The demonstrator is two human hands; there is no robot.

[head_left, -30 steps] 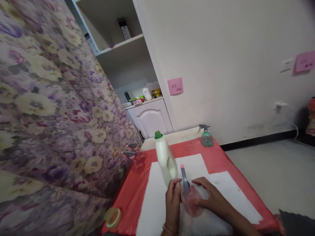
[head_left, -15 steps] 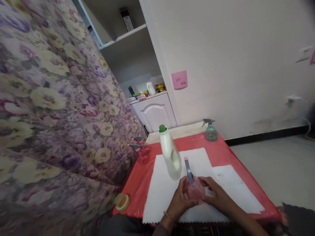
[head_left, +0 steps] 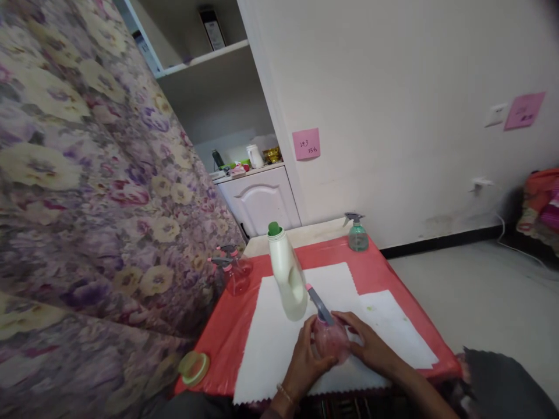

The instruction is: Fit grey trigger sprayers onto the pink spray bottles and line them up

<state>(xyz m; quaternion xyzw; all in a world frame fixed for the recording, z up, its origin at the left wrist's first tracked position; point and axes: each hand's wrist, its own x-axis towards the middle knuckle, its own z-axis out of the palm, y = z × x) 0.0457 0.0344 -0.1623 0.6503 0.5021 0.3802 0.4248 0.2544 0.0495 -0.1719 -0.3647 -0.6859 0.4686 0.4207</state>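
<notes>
A pink see-through spray bottle (head_left: 331, 340) with a grey trigger head sits low over the white cloth (head_left: 271, 349), its pink nozzle tip pointing away and to the left. My left hand (head_left: 305, 355) is closed around its left side, thumb across the front. From the right, my right hand (head_left: 365, 342) grips the bottle's body with curved fingers. Just beyond, a tall pale green jug (head_left: 288, 279) with an open neck and a green spout stands on the cloth. Whether the bottle's base touches the cloth is hard to see.
Two pink spray bottles (head_left: 236, 279) stand at the table's left edge. A green spray bottle (head_left: 358, 237) is at the back right. A yellow-green cap (head_left: 194, 368) lies at the front left. Stained white paper (head_left: 393, 326) covers the right side. A floral curtain (head_left: 109, 233) hangs at left.
The view has turned to the right. Between my hands, the pink spray bottle has rotated so that its nozzle points further left. Both hands keep their hold.
</notes>
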